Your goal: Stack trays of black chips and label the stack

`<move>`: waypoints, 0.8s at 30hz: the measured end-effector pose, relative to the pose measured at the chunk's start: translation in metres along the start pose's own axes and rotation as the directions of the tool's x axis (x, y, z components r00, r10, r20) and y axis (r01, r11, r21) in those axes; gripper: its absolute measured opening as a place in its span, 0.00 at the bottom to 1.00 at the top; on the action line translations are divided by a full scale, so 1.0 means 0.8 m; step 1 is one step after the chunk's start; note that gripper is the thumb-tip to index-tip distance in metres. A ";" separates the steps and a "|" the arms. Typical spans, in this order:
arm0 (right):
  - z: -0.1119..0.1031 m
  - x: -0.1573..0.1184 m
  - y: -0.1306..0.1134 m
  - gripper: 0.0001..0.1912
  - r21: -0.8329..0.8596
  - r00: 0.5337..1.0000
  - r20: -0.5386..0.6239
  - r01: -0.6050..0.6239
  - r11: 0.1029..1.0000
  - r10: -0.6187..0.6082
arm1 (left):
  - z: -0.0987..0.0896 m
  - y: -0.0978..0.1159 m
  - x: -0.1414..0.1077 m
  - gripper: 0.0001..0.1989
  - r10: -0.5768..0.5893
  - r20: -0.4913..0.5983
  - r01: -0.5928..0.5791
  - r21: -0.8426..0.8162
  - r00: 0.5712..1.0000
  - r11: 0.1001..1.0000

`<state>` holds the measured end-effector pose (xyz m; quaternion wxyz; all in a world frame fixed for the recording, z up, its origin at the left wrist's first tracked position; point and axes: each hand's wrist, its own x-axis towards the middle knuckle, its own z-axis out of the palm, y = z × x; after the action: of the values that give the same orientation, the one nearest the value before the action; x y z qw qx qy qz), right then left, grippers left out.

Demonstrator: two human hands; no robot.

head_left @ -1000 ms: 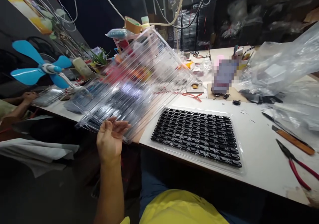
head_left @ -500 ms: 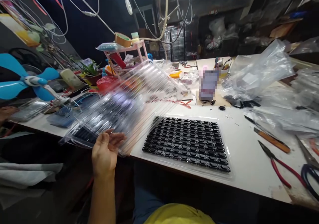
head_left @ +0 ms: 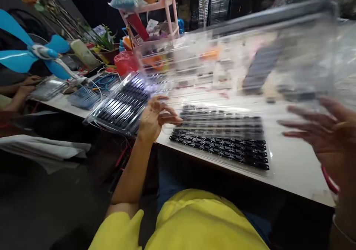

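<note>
My left hand (head_left: 155,118) grips the near left part of a clear plastic tray (head_left: 236,75) with ridged grooves, which is tilted up and smeared by motion. At its lower right edge is my right hand (head_left: 328,131), fingers spread; whether it touches the tray I cannot tell. Beneath the raised tray, a second clear tray filled with rows of black circuit-board strips (head_left: 222,151) lies on the table, its far rows seen through the plastic. To the left of my left hand sits another tray of dark strips (head_left: 122,105), partly over the table edge.
A blue-bladed fan (head_left: 39,51) stands at the left, near another person's hands (head_left: 25,88). Behind are a pink rack (head_left: 167,9), a red bag (head_left: 125,62) and a potted plant (head_left: 107,44). Red-handled pliers (head_left: 329,181) lie partly hidden by my right hand.
The clear tray has swung rightward from the left side, over the tray of black strips, still in my left hand. My right hand has come into view. The camera has tilted down.
</note>
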<state>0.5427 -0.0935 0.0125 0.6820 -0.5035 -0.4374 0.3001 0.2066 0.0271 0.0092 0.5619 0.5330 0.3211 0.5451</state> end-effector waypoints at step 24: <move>-0.038 0.008 0.042 0.18 -0.096 0.966 0.188 -0.161 0.982 0.177 | -0.031 -0.010 0.021 0.25 -0.237 0.148 0.172 0.356 0.960 0.918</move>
<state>0.5740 -0.0901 -0.0207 0.5868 -0.5340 -0.4695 0.3875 0.1890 0.0503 -0.0006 0.5433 0.6344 0.4098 0.3665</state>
